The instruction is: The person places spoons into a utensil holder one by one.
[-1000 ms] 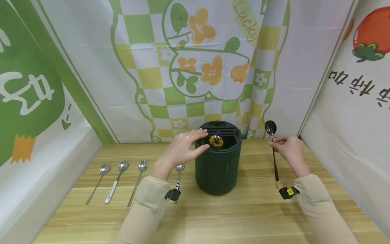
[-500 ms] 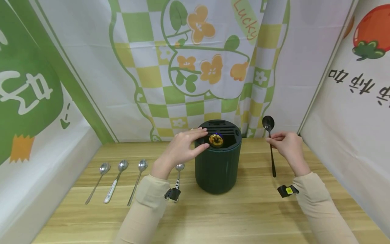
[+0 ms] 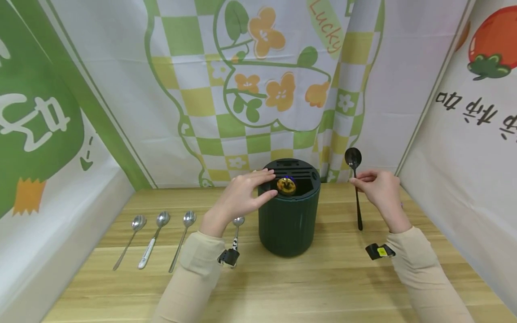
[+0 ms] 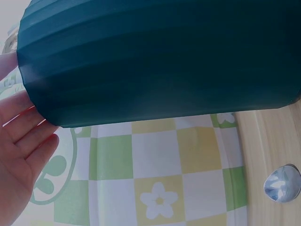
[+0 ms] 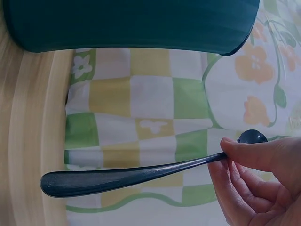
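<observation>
Four spoons (image 3: pixel 189 219) lay on the surface (image 3: pixel 307 291); beyond them my left hand (image 3: pixel 241 195), thumb and fingers apart, touched the green container (image 3: pixel 286 231), and my right hand (image 3: pixel 381 194) pinched a black spoon (image 5: pixel 136 176) to its right, before a curtain (image 3: pixel 248 143)

The pot (image 3: pixel 287 229) is dark green. At two o'clock from it is a black spoon (image 5: pixel 131 178). At eight, a spoon handle (image 3: pixel 235 244) has black and white patches. The cloth (image 3: pixel 258 121) at twelve has green, yellow and white squares.
</observation>
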Tool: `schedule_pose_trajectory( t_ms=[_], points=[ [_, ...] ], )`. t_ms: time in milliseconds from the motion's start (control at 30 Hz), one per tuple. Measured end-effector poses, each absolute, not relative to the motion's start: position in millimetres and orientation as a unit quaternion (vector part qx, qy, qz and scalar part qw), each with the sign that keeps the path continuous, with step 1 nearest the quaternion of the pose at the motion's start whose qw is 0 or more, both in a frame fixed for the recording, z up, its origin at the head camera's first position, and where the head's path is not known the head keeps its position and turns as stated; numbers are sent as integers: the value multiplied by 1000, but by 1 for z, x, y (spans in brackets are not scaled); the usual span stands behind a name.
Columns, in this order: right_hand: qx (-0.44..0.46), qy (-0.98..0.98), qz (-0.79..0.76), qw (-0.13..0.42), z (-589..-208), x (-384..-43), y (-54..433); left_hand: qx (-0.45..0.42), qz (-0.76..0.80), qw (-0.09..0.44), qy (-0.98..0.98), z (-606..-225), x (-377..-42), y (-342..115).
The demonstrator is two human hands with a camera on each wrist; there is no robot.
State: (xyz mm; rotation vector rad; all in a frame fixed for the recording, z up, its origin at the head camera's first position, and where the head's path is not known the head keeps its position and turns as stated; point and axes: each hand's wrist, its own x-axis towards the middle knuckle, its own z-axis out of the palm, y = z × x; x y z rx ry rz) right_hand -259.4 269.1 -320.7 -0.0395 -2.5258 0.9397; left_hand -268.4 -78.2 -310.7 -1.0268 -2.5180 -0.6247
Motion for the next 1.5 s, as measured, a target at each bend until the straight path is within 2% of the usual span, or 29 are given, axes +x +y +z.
schedule_pose_trajectory(
  t_ms=[1500],
  points=[
    [18, -894, 353, 277, -282, -245, 231, -362, -222, 174, -888, -311, -268, -78]
  ],
)
